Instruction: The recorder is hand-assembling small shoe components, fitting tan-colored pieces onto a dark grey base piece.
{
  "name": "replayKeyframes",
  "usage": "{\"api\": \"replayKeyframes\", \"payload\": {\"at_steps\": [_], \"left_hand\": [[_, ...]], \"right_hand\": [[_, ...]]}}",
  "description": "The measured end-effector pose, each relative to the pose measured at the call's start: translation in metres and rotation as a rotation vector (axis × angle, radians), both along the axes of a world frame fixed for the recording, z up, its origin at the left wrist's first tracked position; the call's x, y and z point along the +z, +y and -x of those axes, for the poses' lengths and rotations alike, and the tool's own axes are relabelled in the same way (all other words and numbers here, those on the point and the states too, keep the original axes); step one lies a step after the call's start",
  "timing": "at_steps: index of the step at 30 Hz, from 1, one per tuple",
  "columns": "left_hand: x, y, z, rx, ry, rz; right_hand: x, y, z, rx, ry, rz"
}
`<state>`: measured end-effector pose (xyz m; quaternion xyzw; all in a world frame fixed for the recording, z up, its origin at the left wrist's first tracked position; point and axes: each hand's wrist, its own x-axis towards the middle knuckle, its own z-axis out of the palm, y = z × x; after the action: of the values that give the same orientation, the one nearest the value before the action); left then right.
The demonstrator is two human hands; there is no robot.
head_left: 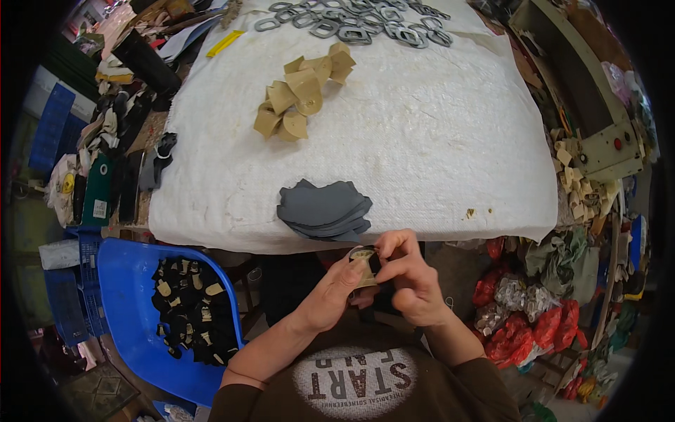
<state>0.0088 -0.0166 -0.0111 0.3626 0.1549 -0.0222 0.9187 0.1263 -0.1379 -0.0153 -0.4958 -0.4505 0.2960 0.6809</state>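
Just off the table's near edge, my left hand (329, 295) grips a small curved beige piece (365, 278) with black material round its upper end. My right hand (415, 278) is closed at that piece's right side, its curled fingers pinching the black edge; the fingertips are partly hidden. Directly beyond my hands lies a stack of thin dark grey cut sheets (323, 207). Farther back on the white cloth, several curved beige pieces (304, 90) sit in a loose heap. Grey oval rings (355, 32) are spread along the far edge.
At my left stands a blue tub (116, 302) with many black-and-beige pieces (193, 309) in it. A yellow strip (225, 43) lies at the far left of the white cloth (436, 141). Red plastic bags (513, 339) crowd the lower right, below a beige metal machine (610, 151).
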Motion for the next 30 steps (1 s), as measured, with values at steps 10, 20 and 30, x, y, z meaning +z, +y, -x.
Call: {"api": "replayKeyframes", "payload": {"at_steps": [10, 20, 30], "left_hand": [[-0.007, 0.014, -0.001, 0.012, -0.279, -0.571], [0.002, 0.000, -0.006, 0.333, -0.091, -0.085], [-0.010, -0.018, 0.001, 0.348, -0.051, -0.454]], "right_hand": [[0.014, 0.008, -0.012, 0.068, -0.202, 0.185], [0.009, 0.013, -0.008, 0.187, -0.052, 0.274], [-0.006, 0.014, 0.012, 0.043, 0.238, 0.155]]}}
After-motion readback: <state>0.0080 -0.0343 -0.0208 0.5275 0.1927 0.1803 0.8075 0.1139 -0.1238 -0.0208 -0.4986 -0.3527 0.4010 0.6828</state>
